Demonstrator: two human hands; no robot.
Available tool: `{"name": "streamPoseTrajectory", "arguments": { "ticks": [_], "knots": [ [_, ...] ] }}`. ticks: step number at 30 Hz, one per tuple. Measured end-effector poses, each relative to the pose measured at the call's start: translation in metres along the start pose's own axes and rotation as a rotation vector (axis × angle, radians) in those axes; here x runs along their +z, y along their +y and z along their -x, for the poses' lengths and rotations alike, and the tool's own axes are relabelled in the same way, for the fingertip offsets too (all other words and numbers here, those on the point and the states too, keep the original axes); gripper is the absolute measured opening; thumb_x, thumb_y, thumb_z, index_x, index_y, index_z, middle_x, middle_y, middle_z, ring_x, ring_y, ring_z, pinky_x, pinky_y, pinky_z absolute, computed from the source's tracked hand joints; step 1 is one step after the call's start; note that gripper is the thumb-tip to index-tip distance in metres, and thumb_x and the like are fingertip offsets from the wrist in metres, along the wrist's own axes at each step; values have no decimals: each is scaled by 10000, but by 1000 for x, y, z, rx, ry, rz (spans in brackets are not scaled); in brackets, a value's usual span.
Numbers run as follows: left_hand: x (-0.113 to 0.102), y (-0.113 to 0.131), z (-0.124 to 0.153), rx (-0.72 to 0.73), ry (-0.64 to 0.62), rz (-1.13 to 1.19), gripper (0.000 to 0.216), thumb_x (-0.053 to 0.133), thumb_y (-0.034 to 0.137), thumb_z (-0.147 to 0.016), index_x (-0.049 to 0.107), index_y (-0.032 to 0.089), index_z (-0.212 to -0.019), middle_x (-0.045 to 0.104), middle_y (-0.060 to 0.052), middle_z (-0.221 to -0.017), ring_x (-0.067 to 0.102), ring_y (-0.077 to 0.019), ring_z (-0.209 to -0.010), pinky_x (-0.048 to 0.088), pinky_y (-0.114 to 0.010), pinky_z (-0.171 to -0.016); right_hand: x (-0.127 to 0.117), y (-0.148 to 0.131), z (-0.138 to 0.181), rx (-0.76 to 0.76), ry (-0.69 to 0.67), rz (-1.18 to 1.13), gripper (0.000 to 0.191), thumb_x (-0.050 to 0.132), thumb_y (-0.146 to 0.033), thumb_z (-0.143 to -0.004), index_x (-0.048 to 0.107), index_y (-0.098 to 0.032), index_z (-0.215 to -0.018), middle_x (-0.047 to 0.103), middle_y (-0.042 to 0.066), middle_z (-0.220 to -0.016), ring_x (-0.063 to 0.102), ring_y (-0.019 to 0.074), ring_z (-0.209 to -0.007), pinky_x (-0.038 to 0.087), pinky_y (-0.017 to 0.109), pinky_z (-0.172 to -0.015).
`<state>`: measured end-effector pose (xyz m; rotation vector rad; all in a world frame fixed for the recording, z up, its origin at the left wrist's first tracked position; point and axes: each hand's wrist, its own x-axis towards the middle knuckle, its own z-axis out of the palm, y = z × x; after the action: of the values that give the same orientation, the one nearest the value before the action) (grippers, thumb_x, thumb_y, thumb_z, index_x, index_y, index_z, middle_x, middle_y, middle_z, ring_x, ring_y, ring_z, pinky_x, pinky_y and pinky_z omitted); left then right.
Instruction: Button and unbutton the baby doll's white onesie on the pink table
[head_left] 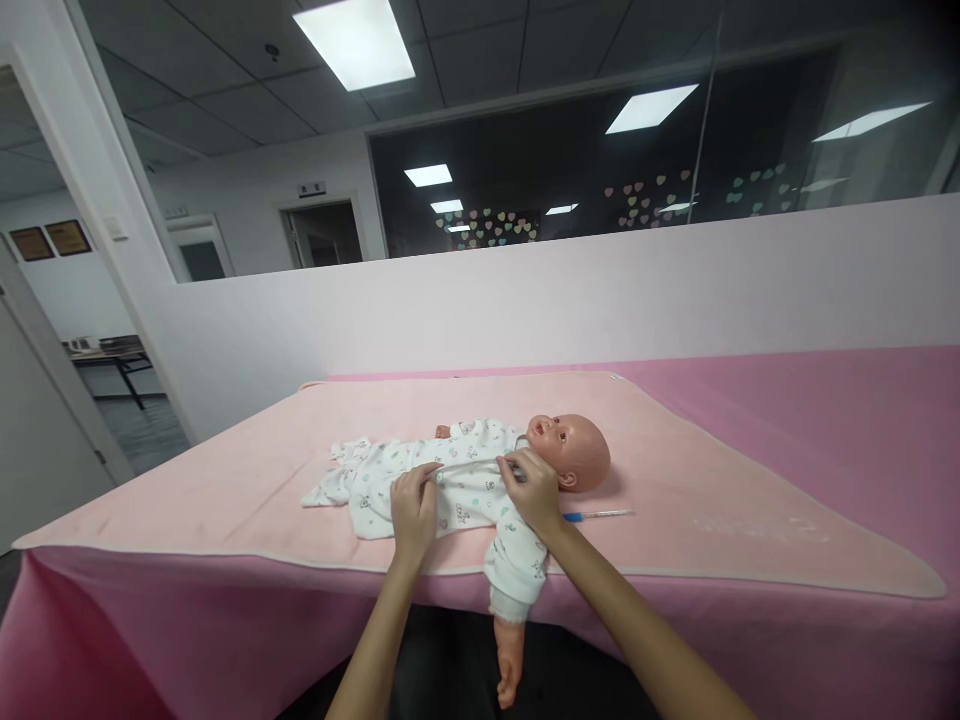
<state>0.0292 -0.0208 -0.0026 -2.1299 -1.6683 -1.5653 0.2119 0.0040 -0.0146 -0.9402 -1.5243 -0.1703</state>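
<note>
A baby doll (583,448) lies on its back, its head to the right and its face turned up. It wears a white baby gown (469,500) with small printed figures. Beside the doll's belly, my left hand (414,508) pinches the front edge of the gown. My right hand (534,492) has its fingers closed on the same edge near the neck, and a taut fold of cloth runs between both hands. One sleeved doll arm (510,655) hangs over the near table edge. Close to my right wrist lies a thin clear stick with a blue end (600,515), perhaps a thermometer.
Under the doll is a peach mat (247,480) with a pale border, spread over a pink tablecloth (847,440). A low white wall (525,310) with glass above stands behind the table. To the left is a doorway with a desk (112,357) beyond.
</note>
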Motion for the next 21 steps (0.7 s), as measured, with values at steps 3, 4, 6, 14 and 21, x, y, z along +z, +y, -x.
{"name": "streamPoseTrajectory", "arguments": {
  "ticks": [3,4,6,14,21],
  "knots": [
    [0,2,0,36,-52,-59,244,393,273,-817,569,225,-978,626,-21,-974,520,-207,-932,338,-366,-847,0,0,0,1,-3,4,193,478,-245,-824,565,-176,-667,588,15,-628,522,117,-604,392,223,-603],
    [0,3,1,43,-63,-78,239,404,287,-816,567,224,-980,626,-22,-974,520,-208,-932,333,-368,-850,0,0,0,1,-3,4,195,477,-246,-825,566,-176,-667,588,16,-629,522,117,-604,392,224,-603],
    [0,4,1,43,-64,-96,225,403,297,-825,566,221,-960,629,-19,-963,522,-201,-922,330,-363,-848,0,0,0,3,-4,3,196,476,-247,-825,568,-176,-667,589,16,-630,522,117,-604,392,224,-604],
    [-1,3,0,45,-37,-79,231,372,323,-853,569,230,-930,634,-16,-941,537,-194,-904,344,-346,-832,0,0,0,16,-8,-5,200,474,-253,-827,569,-176,-668,589,18,-634,522,116,-603,394,226,-600],
    [0,4,0,47,-19,-77,232,377,333,-857,577,228,-911,639,-19,-940,543,-191,-900,353,-345,-820,0,0,1,15,-5,-6,210,468,-264,-827,573,-181,-666,587,18,-627,523,118,-596,400,229,-593]
  ]
}}
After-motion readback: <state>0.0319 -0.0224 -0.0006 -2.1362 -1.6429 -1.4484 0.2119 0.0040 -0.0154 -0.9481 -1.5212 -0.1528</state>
